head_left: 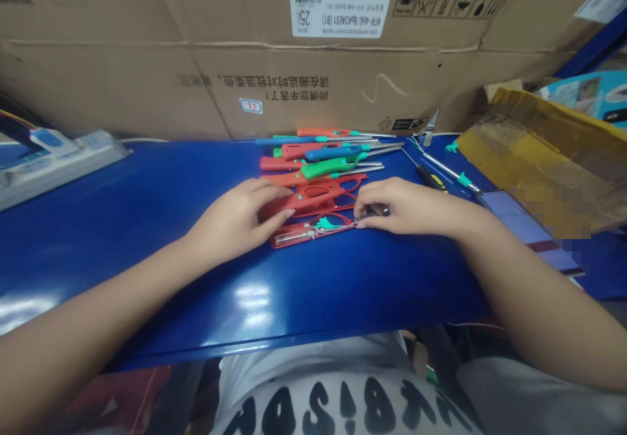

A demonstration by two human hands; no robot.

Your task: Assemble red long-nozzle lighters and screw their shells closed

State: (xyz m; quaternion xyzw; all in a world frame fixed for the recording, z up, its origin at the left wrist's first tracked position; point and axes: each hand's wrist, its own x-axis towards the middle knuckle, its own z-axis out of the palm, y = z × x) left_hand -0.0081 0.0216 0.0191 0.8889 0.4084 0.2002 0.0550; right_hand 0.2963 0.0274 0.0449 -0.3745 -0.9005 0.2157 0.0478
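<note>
My left hand [245,216] has its thumb and fingers closed around the end of a red lighter shell [318,193]. Just in front of it lies an open red lighter half [294,235] with a clear tube, wires and a teal trigger [327,223] inside. At the right end of that half, my right hand [386,206] pinches a small dark metal piece [377,213]; its exact shape is partly hidden by the fingers. Behind both hands several red, orange, green and blue lighters [323,168] lie in a pile, metal tubes pointing right.
A large cardboard box [196,17] stands along the back. A power strip [63,164] is at the left. On the right are a screwdriver [431,177], a loose metal tube [443,166], a phone [524,226] and a yellow-taped carton [543,154]. The blue table [318,298] ends near my body.
</note>
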